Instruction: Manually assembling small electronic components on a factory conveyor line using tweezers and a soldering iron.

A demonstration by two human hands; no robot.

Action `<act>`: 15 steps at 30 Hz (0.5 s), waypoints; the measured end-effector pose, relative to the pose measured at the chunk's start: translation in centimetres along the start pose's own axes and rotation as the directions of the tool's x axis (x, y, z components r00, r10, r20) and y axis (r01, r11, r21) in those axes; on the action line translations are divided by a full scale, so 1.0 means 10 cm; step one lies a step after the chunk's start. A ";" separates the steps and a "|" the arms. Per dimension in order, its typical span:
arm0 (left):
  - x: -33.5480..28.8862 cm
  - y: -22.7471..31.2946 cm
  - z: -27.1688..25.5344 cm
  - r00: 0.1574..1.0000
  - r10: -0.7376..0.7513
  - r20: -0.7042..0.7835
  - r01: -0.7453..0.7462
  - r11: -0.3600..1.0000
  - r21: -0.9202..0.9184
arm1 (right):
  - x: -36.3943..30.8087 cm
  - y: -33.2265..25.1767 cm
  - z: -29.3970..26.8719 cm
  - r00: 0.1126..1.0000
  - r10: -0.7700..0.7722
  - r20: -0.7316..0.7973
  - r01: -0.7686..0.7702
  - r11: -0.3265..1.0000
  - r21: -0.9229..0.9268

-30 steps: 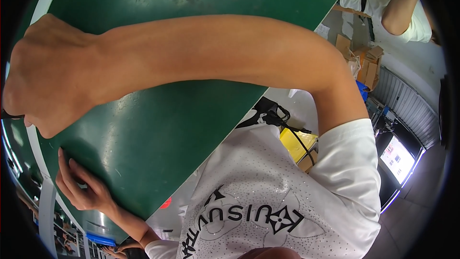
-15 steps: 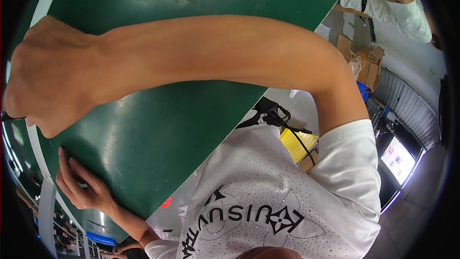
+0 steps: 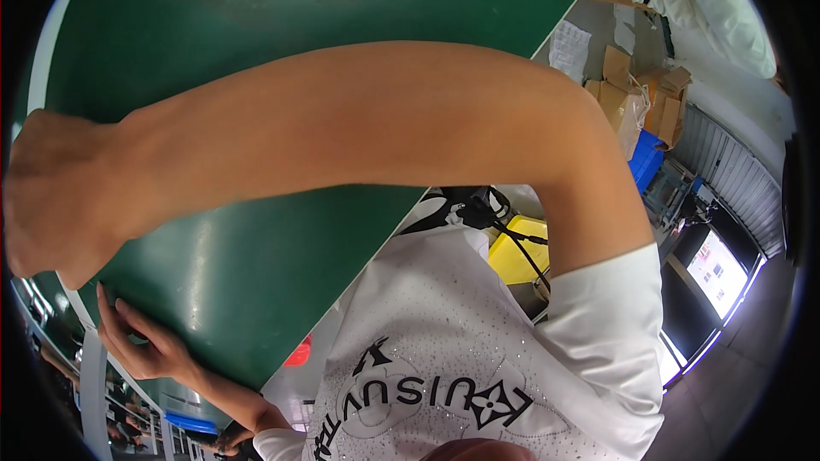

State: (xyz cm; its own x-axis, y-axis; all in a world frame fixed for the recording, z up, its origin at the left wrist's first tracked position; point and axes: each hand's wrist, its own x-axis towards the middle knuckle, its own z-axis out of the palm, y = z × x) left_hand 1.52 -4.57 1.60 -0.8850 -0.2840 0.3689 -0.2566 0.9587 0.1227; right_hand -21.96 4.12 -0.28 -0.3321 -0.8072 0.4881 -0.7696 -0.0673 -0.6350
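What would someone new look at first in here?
Probably the big-looking bare right arm, bent across the middle, its right grip at the far left. Next might come the white T-shirt with dark lettering in the lower middle, then the open left grip at lower left. The glowing screen at the right stands out too.

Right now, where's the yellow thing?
In the head view, the yellow thing is right of centre, between the white shirt and the right upper arm, with black cables crossing it.
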 end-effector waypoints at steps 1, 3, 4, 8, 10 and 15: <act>0.01 0.00 0.00 1.000 -0.013 -0.002 0.013 1.000 0.009 | 0.04 0.03 0.04 1.000 0.009 -0.008 -0.009 1.000 0.003; 0.02 -0.03 0.02 1.000 0.003 -0.003 -0.003 1.000 0.021 | 0.12 0.06 0.08 0.988 -0.036 -0.147 0.044 0.998 0.051; 0.03 -0.02 0.02 1.000 0.008 -0.012 -0.008 1.000 0.013 | 0.10 0.05 0.09 0.988 -0.036 -0.153 0.045 0.997 0.060; 0.04 0.00 0.00 1.000 0.004 -0.010 -0.004 0.999 0.033 | 0.08 0.00 0.11 0.984 -0.015 -0.176 0.021 0.999 0.034; 0.04 -0.01 -0.01 1.000 0.000 -0.007 0.000 0.999 0.043 | 0.08 -0.02 0.07 0.988 0.001 -0.155 0.001 1.000 0.016; 0.06 0.00 -0.01 1.000 0.000 -0.031 0.001 1.000 0.030 | 0.04 0.00 -0.07 0.999 0.009 -0.042 -0.007 0.999 0.041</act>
State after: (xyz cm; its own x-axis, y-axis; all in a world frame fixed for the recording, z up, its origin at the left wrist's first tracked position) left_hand 1.02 -4.72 1.91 -0.8726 -0.2847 0.3970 -0.2692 0.9583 0.0955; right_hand -22.48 4.19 0.34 -0.3616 -0.7822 0.5074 -0.7440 -0.0859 -0.6626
